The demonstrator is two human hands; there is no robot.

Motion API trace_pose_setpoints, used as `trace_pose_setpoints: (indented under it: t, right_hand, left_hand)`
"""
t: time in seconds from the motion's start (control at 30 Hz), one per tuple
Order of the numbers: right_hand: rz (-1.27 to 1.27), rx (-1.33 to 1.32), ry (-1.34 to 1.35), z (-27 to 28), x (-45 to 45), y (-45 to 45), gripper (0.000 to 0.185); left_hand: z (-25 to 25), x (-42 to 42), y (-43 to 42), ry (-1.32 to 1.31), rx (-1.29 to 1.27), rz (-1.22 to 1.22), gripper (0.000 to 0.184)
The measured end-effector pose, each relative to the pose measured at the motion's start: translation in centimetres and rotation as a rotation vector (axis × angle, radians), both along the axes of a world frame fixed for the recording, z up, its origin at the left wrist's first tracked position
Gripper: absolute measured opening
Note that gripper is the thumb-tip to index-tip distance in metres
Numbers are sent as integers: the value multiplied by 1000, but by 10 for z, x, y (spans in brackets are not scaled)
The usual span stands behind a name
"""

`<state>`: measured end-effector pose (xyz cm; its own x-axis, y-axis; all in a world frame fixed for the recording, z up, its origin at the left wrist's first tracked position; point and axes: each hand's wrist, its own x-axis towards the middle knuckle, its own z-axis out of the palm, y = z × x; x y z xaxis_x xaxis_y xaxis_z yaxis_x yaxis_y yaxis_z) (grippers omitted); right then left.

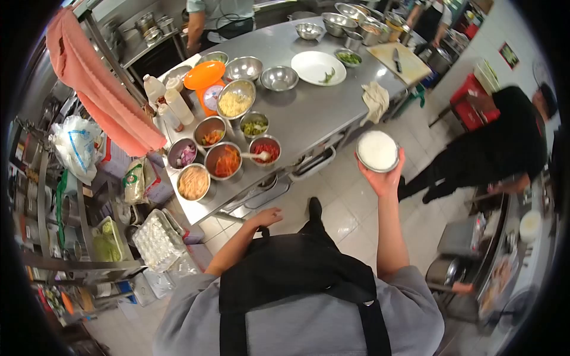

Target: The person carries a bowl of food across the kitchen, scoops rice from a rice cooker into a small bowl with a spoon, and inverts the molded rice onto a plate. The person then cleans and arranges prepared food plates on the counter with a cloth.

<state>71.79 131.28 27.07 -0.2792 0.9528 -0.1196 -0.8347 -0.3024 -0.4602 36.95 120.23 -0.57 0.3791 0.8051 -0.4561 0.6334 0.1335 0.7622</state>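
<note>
Black apron cloth (291, 270) fills the bottom centre of the frame. Right of centre, a round bowl (359, 142) of something white rests in the right hand (383, 178), gripped from its lower side — that forearm points up the frame. Left of centre, the left hand (266, 218) is loosely open, palm down, beside the corner of the steel table (320, 115). Towards upper left, metal bowls hold pale strips (193, 183), orange shreds (227, 162), red strips (272, 149) — with a spoon (254, 155) — and yellow shreds (235, 103).

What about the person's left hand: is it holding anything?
No, the bare left hand holds nothing, fingers open near the grey steel table.
</note>
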Motion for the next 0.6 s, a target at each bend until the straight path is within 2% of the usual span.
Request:
trace_pose_setpoints:
  t: [0.03,0.07,0.1,0.13,0.17,0.2,0.23,0.27,0.3,0.33,0.37,0.43,0.47,0.53,0.57,0.6]
  right_hand:
    - [73,17,-45,6,1,39,75]
    - [99,21,-102,9,-3,78,73]
    - [126,28,-157,10,-8,118,72]
    - [157,36,-153,10,-12,160,72]
    - [269,55,-163,4,-19,201,71]
    - [380,72,-176,-3,-25,242,69]
    - [409,74,-176,-5,-31,278,69]
    - [443,65,-236,-10,-40,312,69]
    - [480,55,-293,-17,-53,343,69]
    - [471,30,-430,-26,-62,376,72]
    - [501,32,-422,-28,-75,399,72]
    - [463,130,-927,-34,-91,437,78]
    - [484,130,-918,-48,-102,462,78]
    - [441,447,-1373,-89,-130,508,82]
    - [460,460,-1360,-84,-142,505,82]
    - [401,632,-1721,-77,-150,494,83]
  left_hand:
    - [-35,-9,-2,27,3,42,55]
    - [-69,-29,-10,12,162,-88,49]
    - [-97,-49,-17,249,93,-230,43]
    - [-72,-49,-52,200,-45,438,44]
    - [-136,-83,-90,140,84,512,49]
    - [-122,-90,-113,475,-195,529,54]
    - [-100,-85,-131,606,-444,720,49]
    - [-82,-80,-154,596,-472,834,40]
    - [-86,-72,-172,575,-563,1052,33]
    - [-71,-59,-180,532,-665,1138,30]
    - [-68,-41,-191,429,-596,1272,26]
    - [-45,1,-186,30,-578,1533,21]
    - [-37,25,-179,-27,-519,1552,19]
    - [-37,76,-162,-98,-413,1575,19]
    - [-60,105,-161,-59,-386,1535,20]
    - [-79,129,-157,3,-344,1484,21]
